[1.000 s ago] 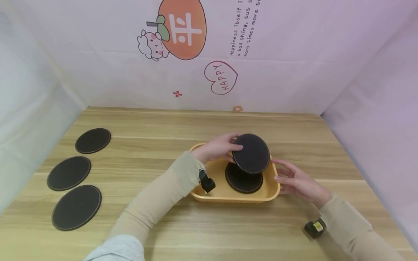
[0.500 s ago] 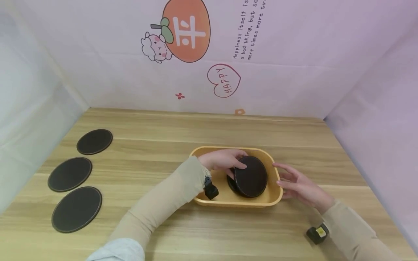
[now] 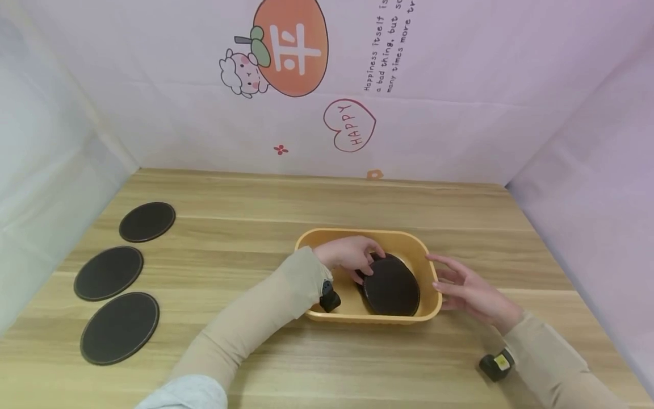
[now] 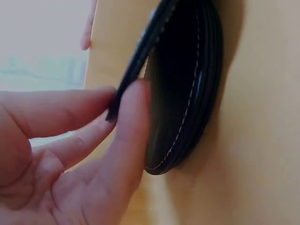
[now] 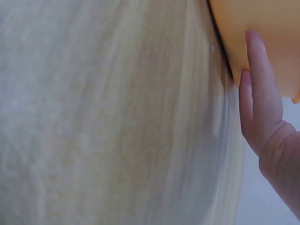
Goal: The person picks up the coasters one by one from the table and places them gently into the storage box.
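My left hand (image 3: 352, 254) reaches into a yellow plastic basket (image 3: 420, 253) and pinches the edge of a round black coaster (image 3: 392, 287). In the left wrist view, this coaster is tilted between thumb and fingers, its lower edge at the fingertips. Beneath it, more black coasters (image 4: 206, 93) with pale edge stitching lie stacked on the basket floor; the held one mostly hides them in the head view. My right hand (image 3: 477, 295) rests against the basket's right end, fingers nearly straight along the outer wall, with the thumb near the rim.
Three more black coasters lie apart at the table's left: a far one (image 3: 147, 221), a middle one (image 3: 109, 272) and a near one (image 3: 120, 328). A printed white cloth (image 3: 434, 136) backs the wooden table (image 3: 306, 363), with white cloth at both sides.
My left hand has lowered its coaster from above the basket's back rim down into the basket, over the others. The right hand stays at the basket's end.
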